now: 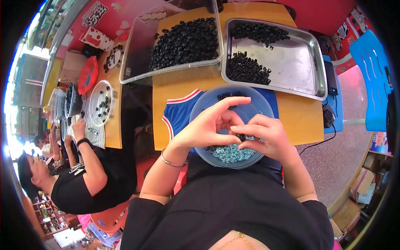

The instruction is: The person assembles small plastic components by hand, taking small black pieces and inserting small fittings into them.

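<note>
While the right hand (pixel 268 135) pinches a small black part (pixel 240 136) between its thumb and index finger, the left hand (pixel 208 123) curves in toward it, thumb tip close to the part, index finger stretched out toward two o'clock, other fingers curled; whether these grip anything, I cannot tell. Meeting tip to tip probably lets both hands steady so tiny a piece. Just below lies the round translucent bowl (pixel 266 104), perhaps put there so that anything dropped falls inside. Light-blue pieces (pixel 233 154) fill its six o'clock side, and loose black pieces (pixel 227 96) sit at twelve; keeping them apart likely makes each kind easy to pick. Blue cloth (pixel 179 114) with red-and-white trim shows from under the bowl toward nine o'clock, maybe as padding on the table (pixel 302 125). Farther out, a clear bin (pixel 171 71) heaped with black pieces stands at eleven, and a metal tray (pixel 296 62) at one, its two black piles gathered at the left end, seemingly for short reach. At nine, a co-worker (pixel 81 179) sits by a separate clear dish (pixel 101 102).
</note>
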